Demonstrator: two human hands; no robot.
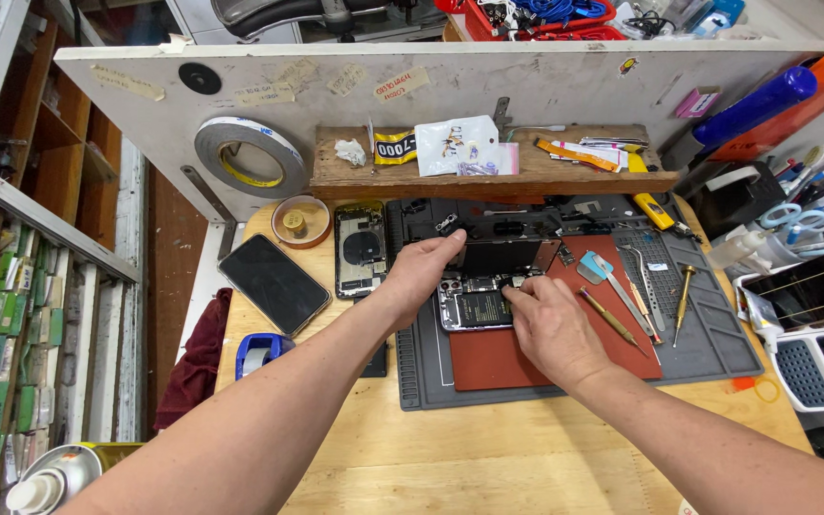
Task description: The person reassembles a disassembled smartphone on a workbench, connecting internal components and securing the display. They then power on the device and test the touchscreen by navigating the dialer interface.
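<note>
Both forearms sweep in from the near edge and meet over the red pad on the grey work mat. Right hand sits nearer, fingers curled down onto the near right side of the opened phone, pressing rather than gripping as far as I can tell. Left hand comes from the left, fingers spread half open, thumb and fingertips on the phone's far left corner and lifted screen. Phone's long axis runs near to far, right between the hands. Right of it lie tweezers and screwdrivers, close by. Left, off the mat, another phone shell and a dark handset. Farther back, the wooden shelf closes things off.
</note>
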